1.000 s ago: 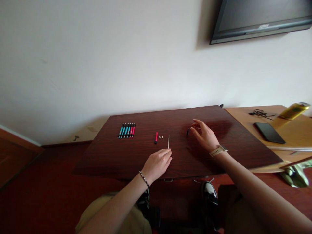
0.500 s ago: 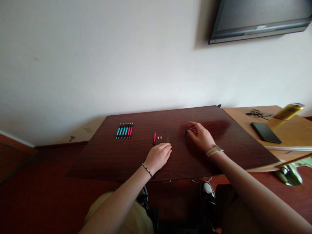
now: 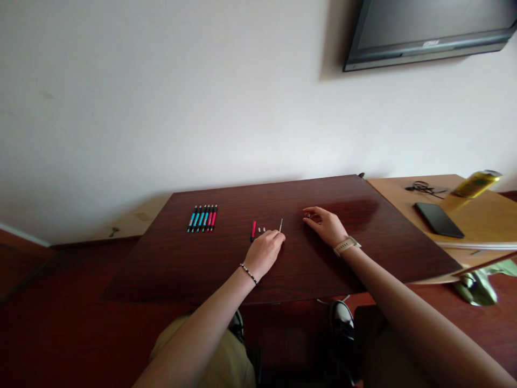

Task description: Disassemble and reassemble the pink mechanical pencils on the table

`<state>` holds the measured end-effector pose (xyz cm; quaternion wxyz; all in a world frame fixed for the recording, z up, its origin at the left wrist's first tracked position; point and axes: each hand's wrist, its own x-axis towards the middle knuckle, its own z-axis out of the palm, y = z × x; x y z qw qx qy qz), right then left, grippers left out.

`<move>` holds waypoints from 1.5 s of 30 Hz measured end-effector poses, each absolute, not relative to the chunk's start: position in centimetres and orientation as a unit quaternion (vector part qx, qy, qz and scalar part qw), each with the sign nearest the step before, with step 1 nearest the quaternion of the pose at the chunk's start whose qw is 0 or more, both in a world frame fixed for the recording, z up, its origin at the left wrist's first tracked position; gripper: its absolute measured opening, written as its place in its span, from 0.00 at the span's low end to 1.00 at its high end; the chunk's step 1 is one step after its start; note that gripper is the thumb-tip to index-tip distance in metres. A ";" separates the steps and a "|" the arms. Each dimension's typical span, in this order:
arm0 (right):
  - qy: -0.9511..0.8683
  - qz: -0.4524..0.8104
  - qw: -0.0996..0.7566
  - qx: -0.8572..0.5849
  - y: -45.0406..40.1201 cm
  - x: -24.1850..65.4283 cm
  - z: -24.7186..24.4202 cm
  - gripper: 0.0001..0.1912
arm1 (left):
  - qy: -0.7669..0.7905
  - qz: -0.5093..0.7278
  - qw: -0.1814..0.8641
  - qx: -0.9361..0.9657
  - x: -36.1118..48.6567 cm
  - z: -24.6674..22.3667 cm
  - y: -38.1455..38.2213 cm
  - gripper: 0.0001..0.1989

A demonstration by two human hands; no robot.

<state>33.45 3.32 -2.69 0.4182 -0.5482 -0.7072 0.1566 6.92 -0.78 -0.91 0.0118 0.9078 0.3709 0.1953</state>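
My left hand [image 3: 265, 251] is closed, its fingertips around the lower end of a thin pale pen refill [image 3: 281, 223] that points up and away from me. To its left lie a pink pen barrel with a black end [image 3: 253, 230] and two small white pieces [image 3: 262, 230]. My right hand [image 3: 326, 226] is curled over the table farther right, thumb and forefinger around a small dark pen part [image 3: 308, 216]; its exact shape is too small to tell. Several turquoise and pink pens [image 3: 202, 218] lie side by side at the left.
The dark wooden table [image 3: 226, 269] stands against a white wall. A lighter side table [image 3: 390, 188] adjoins it on the right, bearing a black phone [image 3: 438, 219], a coiled cable [image 3: 425, 187] and a yellow can [image 3: 477, 184]. A wall-mounted screen [image 3: 432, 27] hangs above.
My left hand has lifted the refill slightly, and it now tilts to the right. My right hand has closed on the small dark part and shifted a little left.
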 end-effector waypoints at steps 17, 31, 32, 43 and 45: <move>-0.698 0.235 0.404 -0.542 3.3 33.6 -2.6 0.07 | 0.365 0.204 0.022 0.908 6.6 -1.0 -0.3 0.11; -0.734 0.242 0.366 -0.518 3.2 34.4 -2.5 0.10 | 0.361 0.210 0.024 0.908 6.6 -1.2 -0.2 0.11; -0.736 0.246 0.363 -0.516 3.1 34.3 -2.5 0.10 | 0.361 0.211 0.025 0.908 6.6 -1.2 -0.2 0.11; -0.746 0.223 0.360 -0.515 3.7 34.7 -3.4 0.10 | 0.366 0.219 0.029 0.904 6.7 -1.2 -0.1 0.12; -0.752 0.223 0.359 -0.506 3.5 34.4 -3.4 0.10 | 0.364 0.218 0.031 0.905 6.7 -1.2 -0.1 0.12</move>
